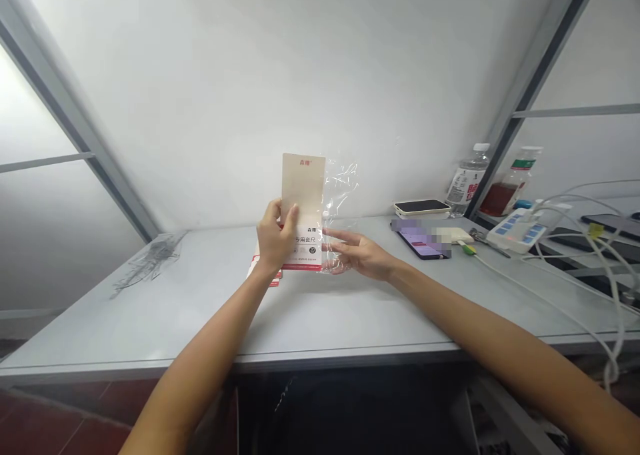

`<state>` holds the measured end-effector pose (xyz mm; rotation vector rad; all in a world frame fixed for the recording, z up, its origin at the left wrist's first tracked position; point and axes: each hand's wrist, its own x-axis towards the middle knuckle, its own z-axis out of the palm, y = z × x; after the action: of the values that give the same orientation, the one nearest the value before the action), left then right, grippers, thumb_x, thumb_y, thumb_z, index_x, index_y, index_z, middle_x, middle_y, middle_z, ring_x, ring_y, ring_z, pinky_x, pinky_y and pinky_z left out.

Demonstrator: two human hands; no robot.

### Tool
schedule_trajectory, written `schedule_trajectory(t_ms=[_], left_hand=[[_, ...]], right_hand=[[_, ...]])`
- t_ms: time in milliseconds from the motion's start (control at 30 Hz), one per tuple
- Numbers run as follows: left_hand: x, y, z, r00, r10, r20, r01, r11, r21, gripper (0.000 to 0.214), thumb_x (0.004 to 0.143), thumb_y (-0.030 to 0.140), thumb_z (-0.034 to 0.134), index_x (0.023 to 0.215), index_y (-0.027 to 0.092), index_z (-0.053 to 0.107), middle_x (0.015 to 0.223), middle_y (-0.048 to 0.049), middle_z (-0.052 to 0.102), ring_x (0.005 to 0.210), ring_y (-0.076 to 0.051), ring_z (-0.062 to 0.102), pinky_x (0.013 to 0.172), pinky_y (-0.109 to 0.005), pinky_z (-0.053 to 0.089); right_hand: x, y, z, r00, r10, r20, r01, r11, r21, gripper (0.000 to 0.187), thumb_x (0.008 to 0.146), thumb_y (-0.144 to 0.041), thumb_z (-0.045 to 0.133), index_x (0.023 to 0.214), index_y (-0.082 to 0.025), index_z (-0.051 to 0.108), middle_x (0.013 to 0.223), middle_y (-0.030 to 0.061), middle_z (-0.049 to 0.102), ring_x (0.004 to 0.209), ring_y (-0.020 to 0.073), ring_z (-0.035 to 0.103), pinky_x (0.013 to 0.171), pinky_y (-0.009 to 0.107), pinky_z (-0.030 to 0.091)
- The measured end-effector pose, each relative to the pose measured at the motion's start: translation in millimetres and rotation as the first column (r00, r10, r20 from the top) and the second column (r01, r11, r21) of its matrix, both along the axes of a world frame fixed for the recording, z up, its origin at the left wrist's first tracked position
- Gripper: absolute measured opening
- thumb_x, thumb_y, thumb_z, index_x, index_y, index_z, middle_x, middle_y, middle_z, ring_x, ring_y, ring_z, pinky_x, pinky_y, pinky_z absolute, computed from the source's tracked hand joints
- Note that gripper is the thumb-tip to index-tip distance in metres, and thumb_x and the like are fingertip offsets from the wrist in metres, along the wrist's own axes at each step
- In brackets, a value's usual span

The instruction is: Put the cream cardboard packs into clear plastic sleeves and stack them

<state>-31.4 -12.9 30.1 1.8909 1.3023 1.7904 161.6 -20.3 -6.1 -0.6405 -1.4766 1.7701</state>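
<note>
My left hand (274,238) is closed on a beige card (303,187) with red print, held upright above the grey table (320,315); a white and red printed card (306,247) sits in front of its lower part. My right hand (357,253) is beside it, fingers partly stretched, holding the lower edge of a clear plastic sleeve (339,195) that stands next to the card. More red-edged cards (265,275) lie on the table behind my left wrist.
A crumpled clear wrap (150,258) lies at the table's far left. At the right are a phone (423,241), a flat dark-topped device (421,208), two bottles (467,181), a power strip (517,231) and several white cables (575,301). A white wall rises behind.
</note>
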Motion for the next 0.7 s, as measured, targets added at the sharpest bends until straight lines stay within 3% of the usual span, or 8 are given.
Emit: schedule_trajectory(t_ms=[200, 467, 700], left_hand=[[6.3, -3.9, -3.3, 0.991, -0.089, 0.103, 0.096, 0.993, -0.07, 0.029, 0.083, 0.047, 0.046, 0.088, 0.02, 0.054, 0.078, -0.0004, 0.058, 0.057, -0.008, 0.051, 0.048, -0.019, 0.039], [11.4, 0.4, -13.4, 0.941, -0.227, 0.249, 0.249, 0.967, -0.06, 0.028, 0.086, 0.044, 0.042, 0.096, 0.021, 0.054, 0.088, -0.0023, 0.06, 0.077, -0.012, 0.056, 0.067, -0.023, 0.045], [14.1, -0.8, -15.6, 0.844, -0.36, 0.397, 0.441, 0.887, -0.134, 0.037, 0.079, 0.043, 0.055, 0.108, 0.022, 0.047, 0.083, -0.0037, 0.064, 0.069, -0.015, 0.061, 0.059, -0.026, 0.047]], right_hand=[[-6.1, -0.9, -2.4, 0.999, -0.036, 0.029, 0.034, 0.998, 0.054, 0.044, 0.079, -0.033, 0.062, 0.121, -0.024, 0.054, 0.108, 0.0087, 0.065, 0.081, 0.0188, 0.066, 0.075, 0.037, 0.054], [-10.0, -0.8, -7.0, 0.998, -0.045, 0.045, 0.04, 0.993, 0.107, 0.039, 0.078, -0.037, 0.061, 0.113, -0.022, 0.059, 0.097, 0.0068, 0.067, 0.08, 0.0173, 0.064, 0.072, 0.033, 0.052], [-13.5, -0.1, -8.2, 0.998, -0.062, 0.021, 0.059, 0.993, 0.101, 0.034, 0.076, -0.037, 0.063, 0.104, -0.018, 0.062, 0.092, 0.0064, 0.067, 0.077, 0.0164, 0.063, 0.072, 0.032, 0.051]])
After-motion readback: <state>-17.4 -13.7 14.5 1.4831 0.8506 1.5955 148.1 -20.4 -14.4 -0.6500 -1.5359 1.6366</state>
